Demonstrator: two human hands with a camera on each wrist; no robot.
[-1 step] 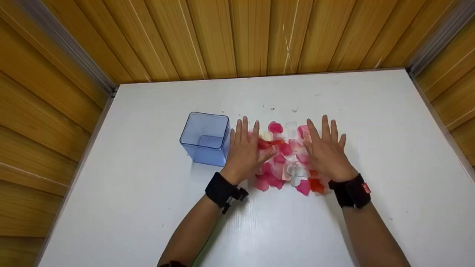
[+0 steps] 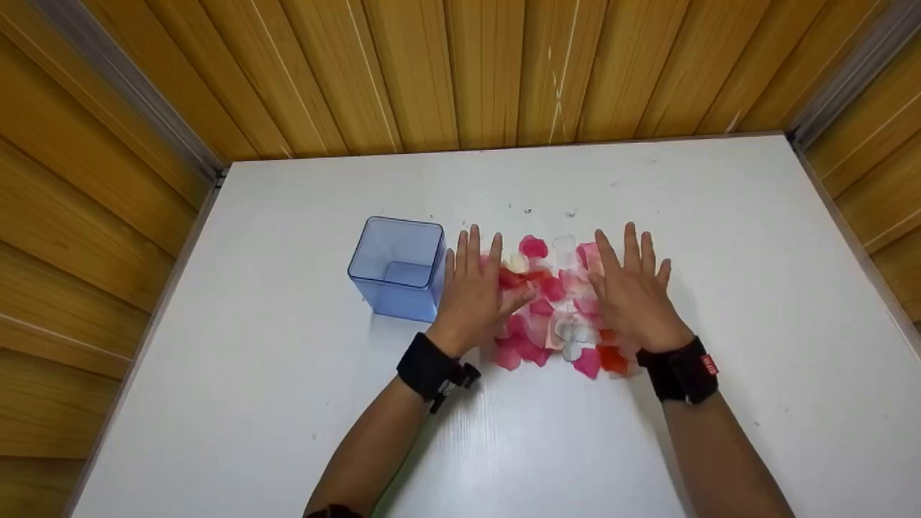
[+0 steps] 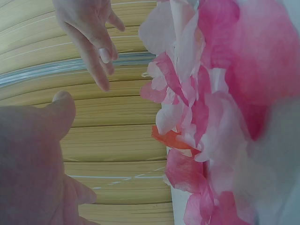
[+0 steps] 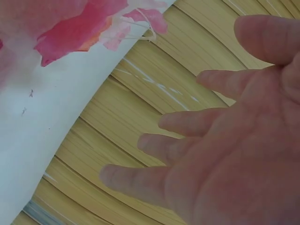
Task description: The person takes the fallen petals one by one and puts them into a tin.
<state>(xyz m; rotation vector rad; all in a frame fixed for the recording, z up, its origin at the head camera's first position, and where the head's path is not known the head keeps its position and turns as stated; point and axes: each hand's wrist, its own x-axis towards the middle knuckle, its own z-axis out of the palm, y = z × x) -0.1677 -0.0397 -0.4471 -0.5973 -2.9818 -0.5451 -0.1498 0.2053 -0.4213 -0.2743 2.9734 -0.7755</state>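
Many flower petals [image 2: 552,289], pink, red, orange and white, lie scattered over the white table in the head view. Above the left side of this spread is my left hand [image 2: 471,306], palm down with its fingers straight and spread. My right hand [image 2: 637,302] hovers over the right side in the same way, fingers fanned out. Both palms hold nothing. Side-on in the left wrist view, the petals [image 3: 185,171] form a loose, low heap beside the left palm [image 3: 33,159]. In the right wrist view the right palm [image 4: 234,159] is bare, with petals [image 4: 84,33] at upper left.
A see-through blue square container [image 2: 403,302] stands upright just left of my left hand, its top open. The white table [image 2: 252,374] ends at yellow wood-look panels [image 2: 482,72] at the back and sides. Small dark marks dot the tabletop behind the petals.
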